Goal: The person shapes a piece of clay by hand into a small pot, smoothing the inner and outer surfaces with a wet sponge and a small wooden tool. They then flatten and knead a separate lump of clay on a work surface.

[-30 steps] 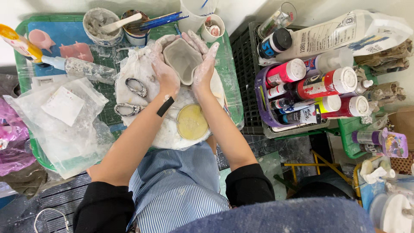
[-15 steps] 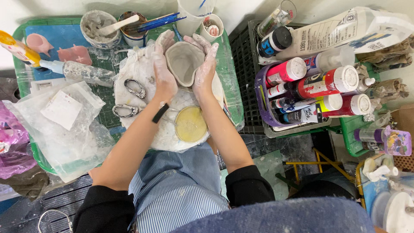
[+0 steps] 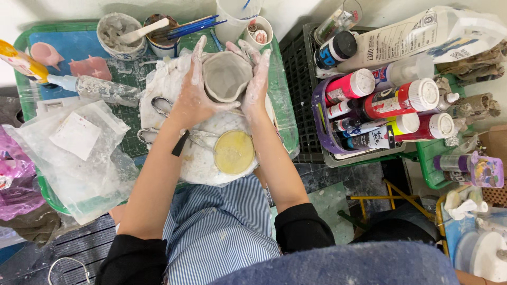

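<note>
Hands: left hand (image 3: 194, 97), right hand (image 3: 255, 84) clamped on one grey clay bowl (image 3: 227, 75); one yellow disc (image 3: 234, 152) near.

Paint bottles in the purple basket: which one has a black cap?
The dark bottle standing at the basket's far left corner, beside the black crate. Its cap is black; the pink and red bottles lying near it have white caps.
</note>
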